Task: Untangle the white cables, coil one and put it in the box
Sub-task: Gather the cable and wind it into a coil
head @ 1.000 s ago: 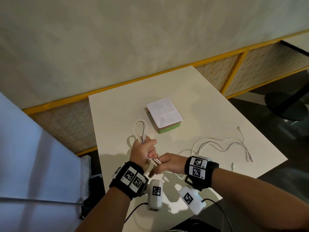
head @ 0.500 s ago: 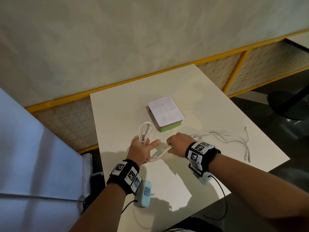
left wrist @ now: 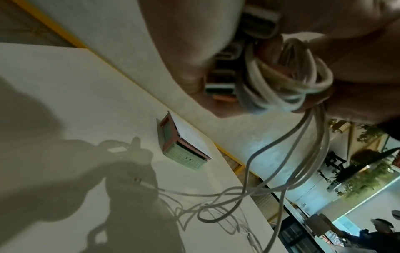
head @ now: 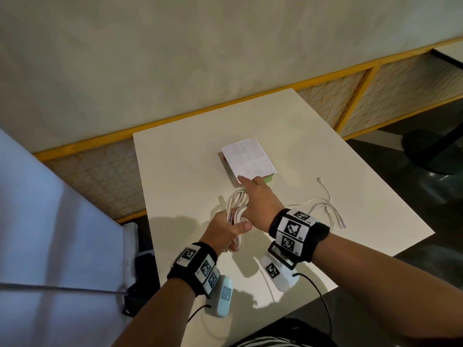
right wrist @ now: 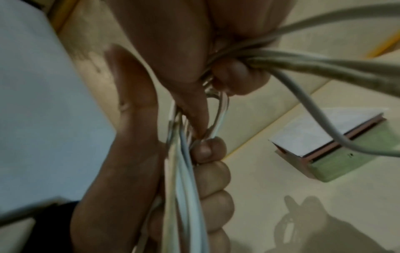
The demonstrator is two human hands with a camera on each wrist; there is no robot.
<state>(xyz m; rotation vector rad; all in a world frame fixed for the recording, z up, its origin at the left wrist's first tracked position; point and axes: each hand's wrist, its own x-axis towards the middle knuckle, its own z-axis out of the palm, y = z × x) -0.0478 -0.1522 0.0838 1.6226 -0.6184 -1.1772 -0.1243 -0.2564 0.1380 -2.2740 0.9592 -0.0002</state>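
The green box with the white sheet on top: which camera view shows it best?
The left wrist view: the green box stands unobstructed, with its side walls and brown rim visible. In the head view the right hand covers its near edge. In the right wrist view a cable crosses it.

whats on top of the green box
A white sheet of paper lies over the green box, covering its top. What is inside cannot be seen; only its green side and reddish rim show.

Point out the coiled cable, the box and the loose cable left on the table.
coiled cable (head: 235,204): head view, on the white loops above the left hand.
box (head: 268,181): head view, on its green side wall.
loose cable (head: 332,215): head view, on the strands near the plug ends.
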